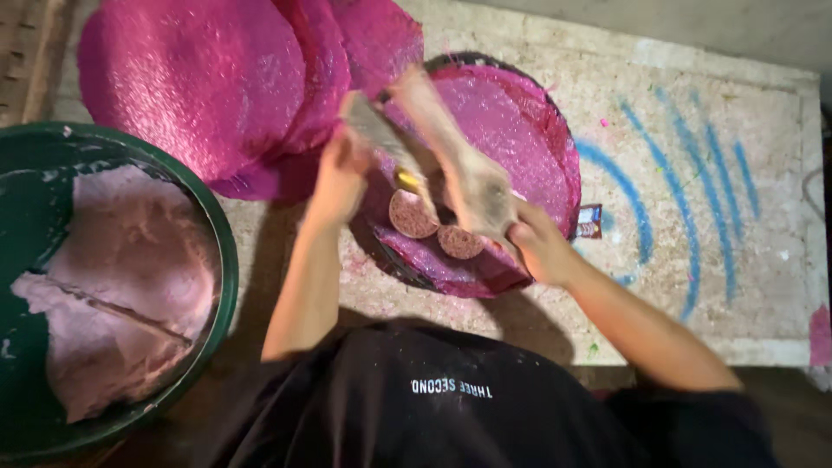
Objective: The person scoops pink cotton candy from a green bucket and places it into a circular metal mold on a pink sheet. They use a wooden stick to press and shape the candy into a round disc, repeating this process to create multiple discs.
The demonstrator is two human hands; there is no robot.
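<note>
Left hand closed round blurred flat tool, yellow piece at its lower end. Right hand grips pale dusty cloth-like strip, fingers curled on its lower end. Both hover over pink round tray. Two small brownish discs lie on tray, below and between hands. More pink round sheets stacked beyond left hand. Green basin with pale pink dough far to left of left hand. Small packet just right of tray on speckled surface.

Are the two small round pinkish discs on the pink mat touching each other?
Apart. The head view shows a strip of pink mat between the left disc and the right disc.
</note>
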